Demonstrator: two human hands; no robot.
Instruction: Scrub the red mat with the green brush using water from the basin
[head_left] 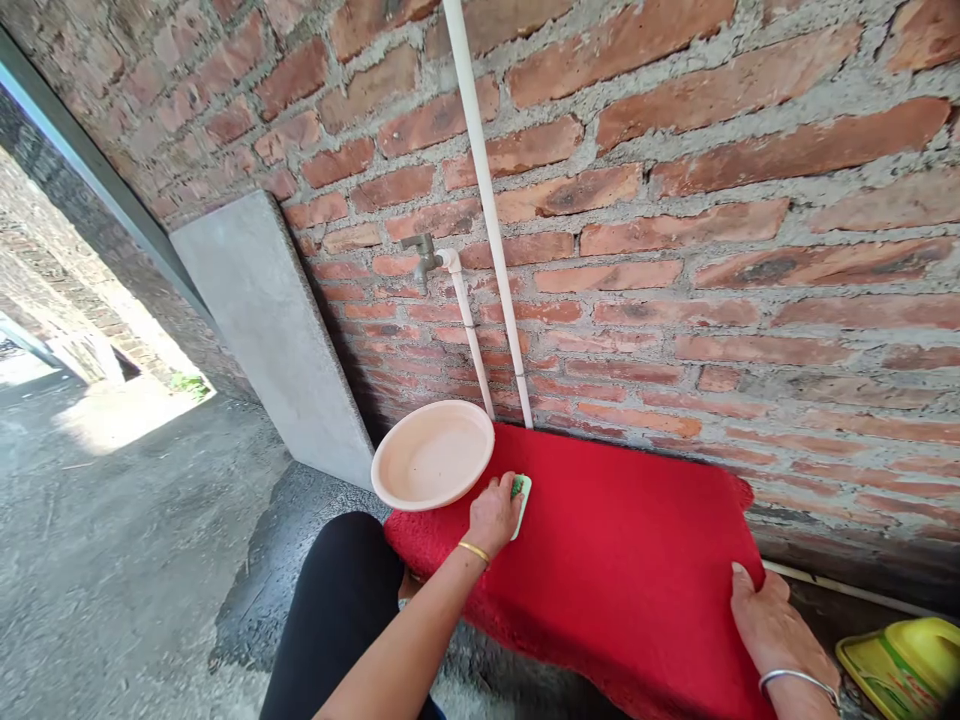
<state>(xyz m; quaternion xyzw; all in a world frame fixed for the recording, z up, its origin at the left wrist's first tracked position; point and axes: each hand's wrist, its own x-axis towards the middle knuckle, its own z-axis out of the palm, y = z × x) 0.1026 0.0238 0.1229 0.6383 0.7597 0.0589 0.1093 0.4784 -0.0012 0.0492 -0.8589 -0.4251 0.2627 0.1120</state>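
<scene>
My left hand, with a gold bangle at the wrist, is closed on a small pale green-and-white scrub brush. The brush rests on the red fleecy mat, just right of a pale pink basin. At the mat's right end, my right hand grips the edge, thumb on top and fingers partly hidden. A silver bangle circles that wrist. The mat lies spread out flat, its near side hanging down; what supports it is hidden.
A brick wall stands behind, with a tap and white pipes. A grey slab leans at left. Wet concrete lies below the basin. A yellow plastic container sits at lower right. My knee is close to the mat.
</scene>
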